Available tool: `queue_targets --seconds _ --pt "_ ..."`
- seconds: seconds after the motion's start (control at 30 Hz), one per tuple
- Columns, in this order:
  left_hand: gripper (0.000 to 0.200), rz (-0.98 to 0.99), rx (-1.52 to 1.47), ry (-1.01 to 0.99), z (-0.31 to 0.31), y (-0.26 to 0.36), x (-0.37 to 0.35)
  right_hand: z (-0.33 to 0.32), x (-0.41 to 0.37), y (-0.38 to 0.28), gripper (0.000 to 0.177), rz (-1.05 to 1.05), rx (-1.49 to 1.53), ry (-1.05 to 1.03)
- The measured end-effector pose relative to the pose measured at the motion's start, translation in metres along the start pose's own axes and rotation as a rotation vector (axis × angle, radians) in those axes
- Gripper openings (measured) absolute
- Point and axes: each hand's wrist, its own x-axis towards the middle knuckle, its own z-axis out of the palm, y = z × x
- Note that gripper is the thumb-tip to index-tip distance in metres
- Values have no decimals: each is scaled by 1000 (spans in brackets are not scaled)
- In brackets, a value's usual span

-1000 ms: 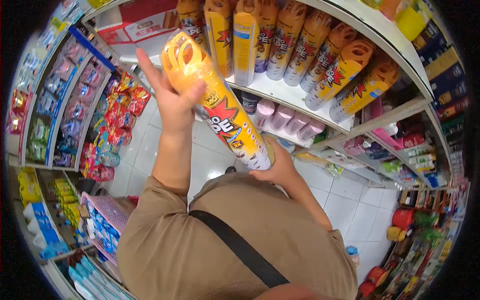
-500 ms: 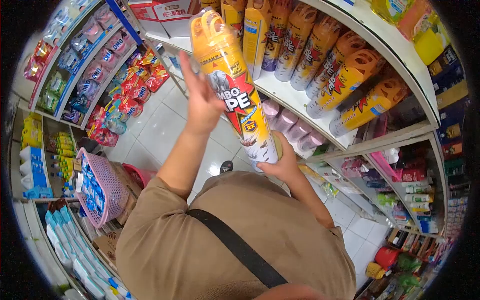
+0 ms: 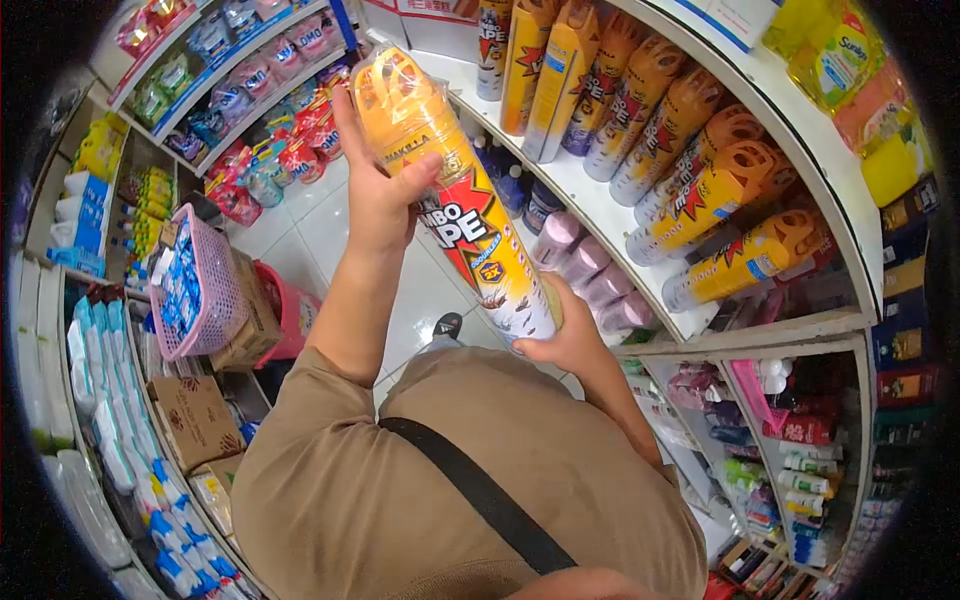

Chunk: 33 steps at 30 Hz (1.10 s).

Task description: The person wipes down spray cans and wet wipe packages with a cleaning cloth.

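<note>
Shop aisle with pale tiled floor (image 3: 270, 245), white shelf (image 3: 550, 178) of matching spray cans (image 3: 605, 135) on the right, detergent packs (image 3: 298, 158) far left. Step in hand looks like a two-handed hold for viewing or turning the yellow aerosol can (image 3: 475, 225), which is above the floor, in front of the torso, apart from the shelf. Any next move calls for support at both ends, esp. the base, since the plastic wrap could be slippery. Can is tilted: long axis runs upper left to lower right, orange cap (image 3: 400, 100) up and away from the body, base toward the right forearm, printed label facing the camera. Left hand (image 3: 378, 195): thumb across the front just below the cap, one finger extended along its side, others mostly hidden. Right hand (image 3: 575, 335): clamped round the base, thumb in front; finger spacing behind, can't tell.
</note>
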Motion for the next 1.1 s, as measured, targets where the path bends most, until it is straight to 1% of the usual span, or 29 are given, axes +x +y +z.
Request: queue_targets --seconds 0.13,0.17,0.27,0.3,0.37,0.4,0.43,0.5,0.53,0.63,0.73,0.77,0.83,0.87,0.93,0.97,1.03,1.1 --pt "104 77 22 22 -5 14 -7 -7 -7 -6 85 -57 -80 -43" --pt "102 36 8 23 -3 21 -10 -9 -9 -7 85 -63 -102 -59" --pt "101 129 45 32 1 23 -15 -12 -15 0 84 -46 -34 -68" --pt "96 127 -29 -10 -2 22 -16 -14 -16 1 83 -68 -55 -58" --pt "93 164 -31 -25 6 26 -19 -17 -20 3 83 -108 -92 -30" --pt "91 184 -32 -32 10 27 -20 -17 -23 5 82 -87 -75 -31" --pt "73 220 -8 -97 6 24 -20 -16 -26 8 82 -65 -57 -33" --pt "53 221 82 -32 4 26 -17 -15 -30 9 82 -27 -42 -24" --pt "45 222 126 0 3 27 -16 -13 -31 7 82 -13 -46 -15" --pt "24 149 39 87 -1 23 -14 -6 -36 16 82 -2 -37 14" --pt "21 121 16 123 -1 22 -12 -6 -39 20 81 19 -24 22" --pt "20 144 25 160 -1 21 -11 -8 -39 20 81 32 -22 22" --pt "19 191 42 241 -4 20 -6 -15 -38 11 80 18 -123 12" --pt "18 233 -17 302 -10 23 1 -18 -38 8 80 11 -172 5" --pt "16 322 -130 422 -32 36 24 -23 -48 22 83 38 -169 -41" --pt "16 275 -162 441 -42 39 34 -25 -53 32 84 49 -167 -65" --pt "15 172 -225 482 -66 43 54 -23 -63 52 82 133 -6 -127" --pt "18 76 -505 440 -122 43 85 -24 -73 74 80 219 115 -170"
